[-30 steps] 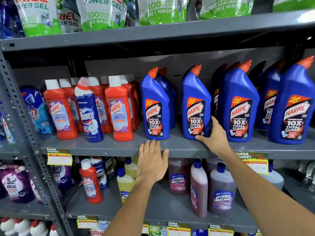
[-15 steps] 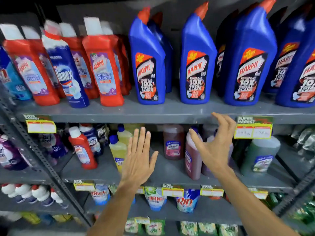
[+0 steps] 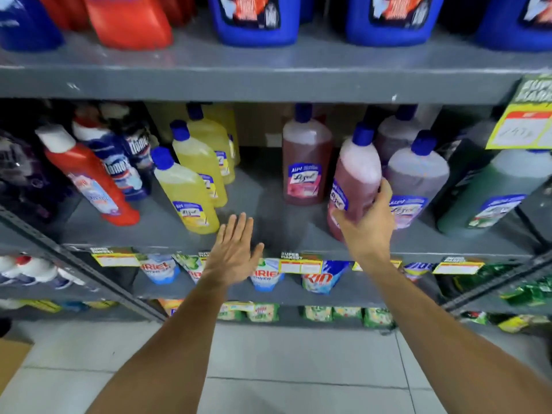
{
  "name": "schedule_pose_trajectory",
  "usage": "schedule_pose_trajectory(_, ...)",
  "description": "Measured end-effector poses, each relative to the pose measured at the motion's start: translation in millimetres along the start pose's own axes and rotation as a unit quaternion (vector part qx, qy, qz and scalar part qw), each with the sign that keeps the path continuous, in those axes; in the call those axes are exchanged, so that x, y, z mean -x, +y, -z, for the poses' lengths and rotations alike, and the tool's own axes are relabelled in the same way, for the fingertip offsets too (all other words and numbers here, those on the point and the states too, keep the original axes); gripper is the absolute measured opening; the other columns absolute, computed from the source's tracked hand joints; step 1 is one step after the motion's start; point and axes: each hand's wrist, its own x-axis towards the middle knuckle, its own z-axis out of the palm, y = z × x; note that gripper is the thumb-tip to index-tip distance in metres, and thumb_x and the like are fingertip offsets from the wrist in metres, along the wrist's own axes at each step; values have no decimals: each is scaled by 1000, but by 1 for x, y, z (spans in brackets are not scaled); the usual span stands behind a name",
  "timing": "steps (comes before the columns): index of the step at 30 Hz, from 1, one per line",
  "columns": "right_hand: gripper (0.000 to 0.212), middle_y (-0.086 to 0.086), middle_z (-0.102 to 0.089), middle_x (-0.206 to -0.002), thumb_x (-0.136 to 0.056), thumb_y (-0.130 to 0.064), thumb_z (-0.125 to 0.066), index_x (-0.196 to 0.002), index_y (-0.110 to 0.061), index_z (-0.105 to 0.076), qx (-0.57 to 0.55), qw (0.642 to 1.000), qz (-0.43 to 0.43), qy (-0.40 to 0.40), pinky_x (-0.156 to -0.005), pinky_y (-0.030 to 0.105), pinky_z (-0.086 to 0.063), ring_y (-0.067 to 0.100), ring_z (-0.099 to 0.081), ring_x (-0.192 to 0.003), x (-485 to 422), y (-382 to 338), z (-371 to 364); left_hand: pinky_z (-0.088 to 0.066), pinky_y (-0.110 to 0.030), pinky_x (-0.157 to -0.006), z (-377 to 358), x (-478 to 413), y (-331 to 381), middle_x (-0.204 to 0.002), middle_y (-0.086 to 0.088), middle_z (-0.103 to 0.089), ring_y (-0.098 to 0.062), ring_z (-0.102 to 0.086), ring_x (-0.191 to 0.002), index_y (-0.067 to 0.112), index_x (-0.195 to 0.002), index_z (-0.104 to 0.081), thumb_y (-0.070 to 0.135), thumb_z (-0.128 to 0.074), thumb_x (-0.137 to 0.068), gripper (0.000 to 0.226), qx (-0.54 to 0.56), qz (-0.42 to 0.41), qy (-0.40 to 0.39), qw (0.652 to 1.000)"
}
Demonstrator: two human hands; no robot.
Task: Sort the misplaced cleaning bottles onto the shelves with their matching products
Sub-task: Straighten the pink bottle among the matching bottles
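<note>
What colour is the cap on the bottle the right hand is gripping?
Dark blue cap, on the pinkish-red bottle in the right hand; head view.

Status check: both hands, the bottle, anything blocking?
Right hand has its grip on the pink Lizol bottle, tilted on the middle shelf. Left hand open, empty. Purple bottle close beside it.

On the middle shelf (image 3: 268, 231), you have the Lizol bottles (image 3: 191, 192) at centre left, Domex bottles (image 3: 119, 168) left of them, more Lizol bottles (image 3: 307, 165) right.
</note>
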Motion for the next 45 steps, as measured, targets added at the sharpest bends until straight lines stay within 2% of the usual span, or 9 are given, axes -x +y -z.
schedule_pose_trajectory(3,82,10,-68,-124,-74,-31,-85,-139,-17,-38,54,998,-36,11,-87,33,-46,34,-64,-111,-8,8,-10,4,-44,-124,-13,-3,-7,-167,-9,5,-26,7,-154,12,-158,-3,49,-26,-103,70,20,16,-17,1000)
schedule_pose_trajectory(10,74,13,-70,-115,-74,-35,-85,-128,-16,-39,107,994,-28,7,-88,50,-50,42,-64,-104,-11,18,-16,0,-44,-123,-26,-6,-17,-167,-9,-5,-28,0,-154,12,-158,-11,56,-18,-94,77,22,3,12,1000)
schedule_pose_trajectory(14,72,-1,-71,-108,-71,-30,-90,-126,-25,-44,38,994,-5,-99,-84,47,-56,30,-65,-94,-14,23,-10,-6,-46,-122,-31,-6,-19,-166,-11,-15,-32,-9,-153,10,-156,-20,59,-14,-92,81,18,-4,38,999)
schedule_pose_trajectory(17,69,-14,-72,-112,-72,-14,-90,-123,-37,-49,-48,977,-20,-209,-93,45,-59,19,-70,-107,-20,22,-10,-4,-46,-122,-33,-7,-21,-166,-10,-14,-31,-8,-154,11,-156,-18,61,-12,-91,82,20,-7,36,999)
schedule_pose_trajectory(20,72,-7,-70,-122,-73,-7,-89,-124,-39,-50,-82,957,-29,-278,-95,47,-59,18,-68,-116,-26,18,-14,1,-43,-122,-33,-8,-22,-167,-9,-8,-28,-2,-154,13,-157,-12,58,-16,-95,77,24,-8,31,999)
schedule_pose_trajectory(23,82,-4,-68,-126,-70,-8,-91,-134,-32,-46,-71,955,-35,-285,-94,43,-60,18,-67,-117,-27,18,-17,3,-43,-122,-32,-7,-22,-167,-9,-3,-27,3,-154,13,-157,-8,53,-22,-99,72,33,-10,25,999)
schedule_pose_trajectory(27,85,-11,-67,-113,-63,-18,-96,-134,-24,-49,14,968,-36,-249,-75,17,-56,0,-65,-95,-13,24,-28,3,-44,-122,-30,-8,-21,-167,-8,0,-27,5,-154,13,-158,-5,52,-23,-101,71,35,-9,16,999)
schedule_pose_trajectory(33,67,-12,-69,-104,-64,-16,-95,-118,-27,-56,30,960,-55,-272,-86,31,-57,9,-68,-97,-30,29,-33,-1,-46,-123,-30,-8,-21,-167,-10,-2,-29,3,-154,12,-157,-6,52,-21,-101,71,30,-15,15,999)
schedule_pose_trajectory(45,70,-2,-72,-114,-67,-11,-93,-126,-21,-57,20,945,-84,-315,-96,43,-59,13,-69,-105,-46,32,-39,3,-44,-122,-30,-9,-21,-168,-8,1,-28,7,-154,13,-157,-4,53,-21,-100,72,37,-9,7,999)
